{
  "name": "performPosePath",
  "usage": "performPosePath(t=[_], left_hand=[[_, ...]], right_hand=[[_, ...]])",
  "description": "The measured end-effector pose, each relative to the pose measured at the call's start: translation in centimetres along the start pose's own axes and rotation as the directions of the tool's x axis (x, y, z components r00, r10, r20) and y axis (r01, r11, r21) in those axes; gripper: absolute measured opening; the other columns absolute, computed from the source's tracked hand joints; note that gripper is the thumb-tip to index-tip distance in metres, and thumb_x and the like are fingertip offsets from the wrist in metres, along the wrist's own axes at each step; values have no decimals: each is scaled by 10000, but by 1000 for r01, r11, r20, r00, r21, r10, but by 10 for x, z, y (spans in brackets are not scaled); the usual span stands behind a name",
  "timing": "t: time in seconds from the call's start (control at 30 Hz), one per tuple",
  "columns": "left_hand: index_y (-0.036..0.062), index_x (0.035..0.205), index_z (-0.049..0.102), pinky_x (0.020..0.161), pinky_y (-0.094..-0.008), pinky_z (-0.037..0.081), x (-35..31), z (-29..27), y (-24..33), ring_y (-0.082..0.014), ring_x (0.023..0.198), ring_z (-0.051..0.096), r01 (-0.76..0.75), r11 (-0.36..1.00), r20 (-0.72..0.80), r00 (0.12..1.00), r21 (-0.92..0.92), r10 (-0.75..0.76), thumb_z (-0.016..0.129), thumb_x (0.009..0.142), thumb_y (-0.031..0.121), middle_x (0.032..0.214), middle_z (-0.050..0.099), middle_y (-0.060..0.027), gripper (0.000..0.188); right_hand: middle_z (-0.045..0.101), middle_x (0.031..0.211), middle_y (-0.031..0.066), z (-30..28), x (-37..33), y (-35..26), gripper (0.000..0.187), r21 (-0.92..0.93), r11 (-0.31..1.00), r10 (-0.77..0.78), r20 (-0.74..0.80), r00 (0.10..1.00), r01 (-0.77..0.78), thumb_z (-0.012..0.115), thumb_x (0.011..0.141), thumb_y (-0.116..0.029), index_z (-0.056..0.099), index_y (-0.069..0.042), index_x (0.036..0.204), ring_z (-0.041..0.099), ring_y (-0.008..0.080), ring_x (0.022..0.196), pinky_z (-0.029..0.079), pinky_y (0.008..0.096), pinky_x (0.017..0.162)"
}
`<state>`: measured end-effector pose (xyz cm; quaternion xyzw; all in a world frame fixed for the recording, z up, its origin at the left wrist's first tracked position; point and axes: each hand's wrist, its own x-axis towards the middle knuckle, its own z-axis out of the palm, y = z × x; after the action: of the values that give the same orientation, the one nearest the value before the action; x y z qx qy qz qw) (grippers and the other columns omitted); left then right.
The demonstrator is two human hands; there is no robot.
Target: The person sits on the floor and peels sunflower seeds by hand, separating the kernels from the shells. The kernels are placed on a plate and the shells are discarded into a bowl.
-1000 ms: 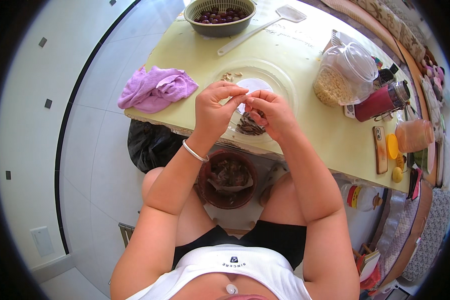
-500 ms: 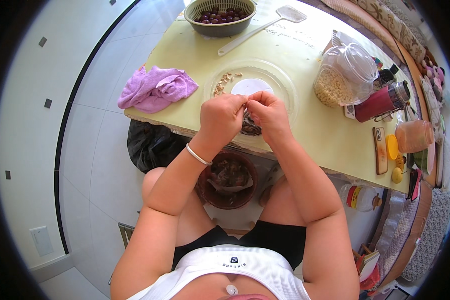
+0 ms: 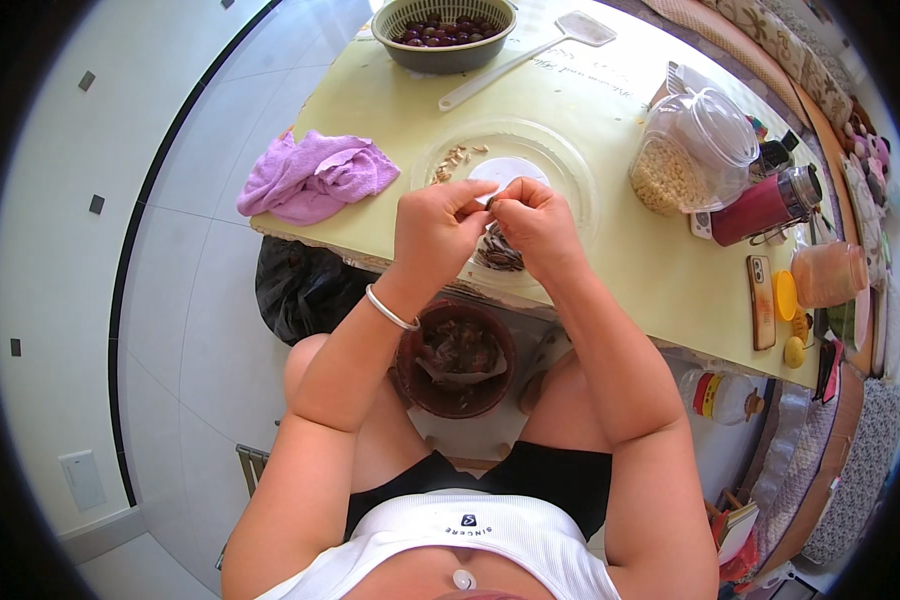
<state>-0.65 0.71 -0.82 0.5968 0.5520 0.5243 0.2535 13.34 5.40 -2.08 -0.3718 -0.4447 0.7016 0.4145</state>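
Both my hands meet over a round clear plastic tray point(image 3: 576, 180). My left hand point(image 3: 436, 222) has thumb and forefinger pinched at a small dark seed point(image 3: 490, 203). My right hand point(image 3: 536, 222) pinches the same seed from the other side, its fingers curled. Below the fingertips lies a heap of dark striped seeds point(image 3: 498, 250), partly covered by my hands. Pale shelled kernels point(image 3: 454, 162) are scattered at the tray's left side. A white disc point(image 3: 515, 170) shows in the tray's middle, just beyond the fingers.
A purple cloth point(image 3: 315, 178) lies left; a basket of dark red fruit point(image 3: 445, 35) and a white spatula point(image 3: 510, 70) are at the back. A kernel-filled tub point(image 3: 665, 178), red bottle point(image 3: 765, 208) and phone point(image 3: 760, 300) stand or lie right. Below the table edge sits a brown bin point(image 3: 460, 405).
My left fingers have opened slightly and shifted a little left of the right ones, so the dark seed between them now shows. The rest looks the same.
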Motion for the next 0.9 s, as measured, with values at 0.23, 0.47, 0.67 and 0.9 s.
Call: performPosePath(t=[0.23,0.47,0.67,0.9], left_hand=[[-16,959,684,614,-245,559,5,-7,-6,-139,661,661,308,801,192,951,-514,-243,688,757,-83,768,684,-97,213],[-12,958,659,613,-271,574,7,-8,-7,-176,661,674,428,655,240,901,-623,-361,664,790,-57,814,686,-121,174],[-15,973,628,636,-267,573,9,-6,-14,-173,690,675,387,723,256,922,-573,-290,654,800,-48,820,682,-114,178],[-18,1002,607,616,-234,540,7,2,-5,-137,677,667,269,870,92,963,-413,-254,640,815,-45,788,680,-102,192]], right_hand=[[507,620,-15,-5,-1,-7,96,92,994,56,68,996,-63,621,781,-28,532,-44,752,380,38,473,245,214,413],[525,645,-16,-4,-3,-8,82,-9,1000,-20,35,999,21,620,792,-36,547,-34,755,410,31,505,279,207,431],[548,675,-11,-2,-5,-8,64,-105,994,-14,10,1000,15,620,795,-43,566,-24,766,445,31,552,320,198,468],[559,689,13,-6,0,-4,50,40,999,35,10,999,-35,606,790,-36,558,-24,797,471,52,554,334,199,470]])
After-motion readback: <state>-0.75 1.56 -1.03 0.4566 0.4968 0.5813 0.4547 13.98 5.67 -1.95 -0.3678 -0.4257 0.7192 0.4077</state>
